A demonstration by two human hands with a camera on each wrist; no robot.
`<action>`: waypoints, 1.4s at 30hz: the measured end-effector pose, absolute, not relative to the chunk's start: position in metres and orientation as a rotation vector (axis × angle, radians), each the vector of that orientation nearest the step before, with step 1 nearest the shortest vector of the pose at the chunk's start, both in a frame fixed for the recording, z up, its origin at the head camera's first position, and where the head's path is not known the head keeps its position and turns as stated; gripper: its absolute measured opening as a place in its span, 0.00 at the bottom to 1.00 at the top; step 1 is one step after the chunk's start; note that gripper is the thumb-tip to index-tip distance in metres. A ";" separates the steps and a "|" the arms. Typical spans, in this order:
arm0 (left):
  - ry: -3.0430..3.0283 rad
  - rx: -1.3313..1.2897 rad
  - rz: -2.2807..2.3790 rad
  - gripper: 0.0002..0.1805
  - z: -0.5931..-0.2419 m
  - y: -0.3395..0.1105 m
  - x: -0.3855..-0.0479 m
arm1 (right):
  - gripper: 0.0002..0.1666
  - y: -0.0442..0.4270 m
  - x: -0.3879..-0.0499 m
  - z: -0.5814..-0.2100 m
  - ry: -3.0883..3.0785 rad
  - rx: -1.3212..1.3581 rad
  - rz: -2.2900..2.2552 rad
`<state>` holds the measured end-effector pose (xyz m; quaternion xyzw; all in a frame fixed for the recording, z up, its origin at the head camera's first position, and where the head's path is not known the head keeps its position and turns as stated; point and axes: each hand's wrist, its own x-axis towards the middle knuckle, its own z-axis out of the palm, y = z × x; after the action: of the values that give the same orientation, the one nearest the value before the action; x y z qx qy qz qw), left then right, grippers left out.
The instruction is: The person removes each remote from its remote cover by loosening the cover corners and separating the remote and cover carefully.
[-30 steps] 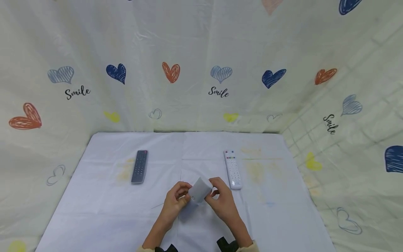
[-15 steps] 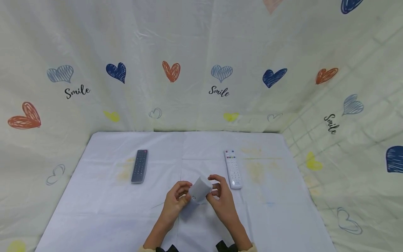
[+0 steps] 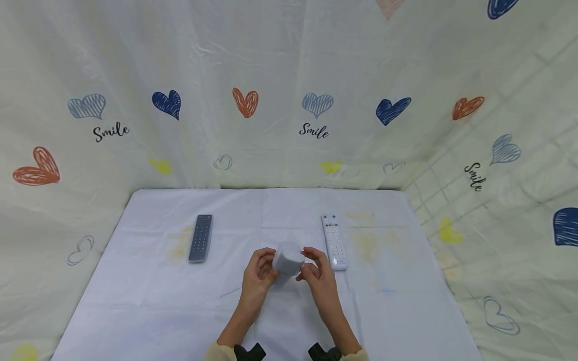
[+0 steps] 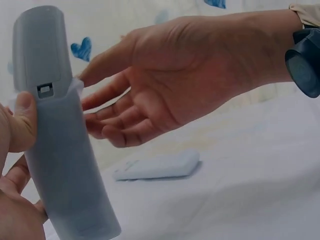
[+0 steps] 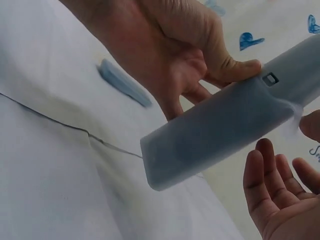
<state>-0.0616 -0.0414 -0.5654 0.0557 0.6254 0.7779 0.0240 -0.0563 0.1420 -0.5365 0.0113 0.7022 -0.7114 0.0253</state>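
Note:
A pale remote control [image 3: 289, 261] is held above the middle of the table, its back showing in both wrist views. A thin translucent cover [image 5: 292, 111] wraps it, with a loose edge standing off one side near the battery-lid latch. My left hand [image 3: 256, 282] grips the remote, thumb [image 4: 25, 112] on its back beside that latch. On the other side my right hand [image 3: 322, 283] touches the loose edge with its thumb [image 5: 311, 125]. Its other fingers [image 4: 127, 112] are spread and gently bent, apart from the remote in the right wrist view.
A dark grey remote [image 3: 200, 238] lies at the left of the white-covered table [image 3: 135, 301]. To the right lies a white remote [image 3: 334, 242], just beyond my right hand. A curtain with hearts [image 3: 280, 145] hangs along the table's back edge.
The held remote has been tilted, and both hands have moved slightly forward. My left hand has shifted a little to the right. My right hand's fingers have changed position at the remote's side.

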 end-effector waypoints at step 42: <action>2.102 -0.311 2.093 0.14 -0.547 -0.042 -0.089 | 0.15 0.137 -0.071 -0.554 2.205 0.336 -2.116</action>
<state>-0.0886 -0.0417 -0.5471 -0.1040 0.7025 0.6996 0.0793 -0.0713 0.1368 -0.5540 0.1092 0.7167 -0.6880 0.0336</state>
